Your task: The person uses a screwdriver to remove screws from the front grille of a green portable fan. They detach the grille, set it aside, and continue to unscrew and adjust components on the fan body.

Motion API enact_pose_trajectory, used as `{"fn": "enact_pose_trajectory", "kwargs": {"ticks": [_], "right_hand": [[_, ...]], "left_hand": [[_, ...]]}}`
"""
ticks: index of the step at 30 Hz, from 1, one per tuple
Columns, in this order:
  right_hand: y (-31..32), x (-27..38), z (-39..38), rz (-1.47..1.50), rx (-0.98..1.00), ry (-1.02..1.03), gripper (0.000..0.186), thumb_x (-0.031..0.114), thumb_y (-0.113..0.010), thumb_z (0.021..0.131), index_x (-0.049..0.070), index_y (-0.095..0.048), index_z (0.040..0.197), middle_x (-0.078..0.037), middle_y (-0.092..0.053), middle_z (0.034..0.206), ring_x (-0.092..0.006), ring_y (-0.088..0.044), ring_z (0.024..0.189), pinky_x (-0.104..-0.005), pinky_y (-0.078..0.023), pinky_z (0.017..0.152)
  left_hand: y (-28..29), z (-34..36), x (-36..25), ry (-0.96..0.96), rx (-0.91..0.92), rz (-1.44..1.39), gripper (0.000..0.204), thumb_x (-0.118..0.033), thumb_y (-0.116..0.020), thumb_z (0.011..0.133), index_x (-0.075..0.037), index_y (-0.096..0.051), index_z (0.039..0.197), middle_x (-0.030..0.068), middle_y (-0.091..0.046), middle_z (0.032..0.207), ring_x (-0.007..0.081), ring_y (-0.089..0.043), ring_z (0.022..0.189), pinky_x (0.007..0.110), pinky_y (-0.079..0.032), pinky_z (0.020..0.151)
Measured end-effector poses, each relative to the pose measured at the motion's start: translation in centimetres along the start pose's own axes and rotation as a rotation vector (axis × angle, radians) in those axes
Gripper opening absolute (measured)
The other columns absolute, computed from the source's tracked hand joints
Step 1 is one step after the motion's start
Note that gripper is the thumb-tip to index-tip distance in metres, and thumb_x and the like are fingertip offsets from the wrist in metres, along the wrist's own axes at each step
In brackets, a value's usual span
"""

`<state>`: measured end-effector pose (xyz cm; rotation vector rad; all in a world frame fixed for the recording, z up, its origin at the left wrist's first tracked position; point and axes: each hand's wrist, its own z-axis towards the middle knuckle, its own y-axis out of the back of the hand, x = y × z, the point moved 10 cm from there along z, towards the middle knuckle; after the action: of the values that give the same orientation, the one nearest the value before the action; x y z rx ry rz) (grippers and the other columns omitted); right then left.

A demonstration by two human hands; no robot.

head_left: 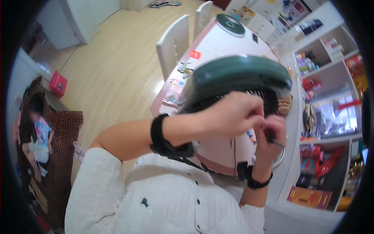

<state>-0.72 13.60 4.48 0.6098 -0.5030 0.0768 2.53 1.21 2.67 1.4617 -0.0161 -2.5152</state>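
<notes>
Pinching and gripping at the table's [210,46] near side

Left hand [238,113] is curling, fingertips pinched — can't tell on what. Right hand [273,130] is closing around a slim dark object [275,141], too blurred to identify. Large green rounded housing [241,72] is looming over the table's middle — just beyond the hands. Green disc [230,25] is lying at the table's far end, dark phone [255,38] near it.

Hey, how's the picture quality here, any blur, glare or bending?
In the head view, the dark green round thing has soft, smeared edges and a pale sheen on top; the thin dark thing in the right hand is too blurred to identify; the floor shows glare near the chair; fisheye distortion bends the edges, and the corners go black.
</notes>
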Motion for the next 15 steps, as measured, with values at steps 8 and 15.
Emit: {"fn": "enact_pose_trajectory", "kwargs": {"ticks": [8,15], "right_hand": [[-4.0,-4.1,-6.3,0.019,0.2,-0.471,0.018,0.0,-0.073,0.076,0.002,-0.059,0.087,-0.005,-0.056,0.082,-0.0099,-0.052,0.067,-0.0221,-0.042,0.059],[-5.3,-6.2,-10.6,-0.022,0.233,-0.81,0.014,-0.002,-0.071,0.075,0.001,-0.061,0.084,-0.006,-0.061,0.081,-0.011,-0.056,0.069,-0.0222,-0.045,0.062]], "left_hand": [[6.1,-6.6,5.4,0.197,-0.036,-0.334,0.01,-0.009,-0.06,0.09,0.001,-0.059,0.088,0.0086,-0.064,0.078,0.018,-0.063,0.073,0.028,-0.05,0.067],[9.5,-10.1,12.1,0.421,-0.1,-0.441,0.008,-0.006,-0.065,0.087,0.0,-0.06,0.09,0.004,-0.064,0.082,0.0099,-0.06,0.076,0.024,-0.05,0.068]]}}
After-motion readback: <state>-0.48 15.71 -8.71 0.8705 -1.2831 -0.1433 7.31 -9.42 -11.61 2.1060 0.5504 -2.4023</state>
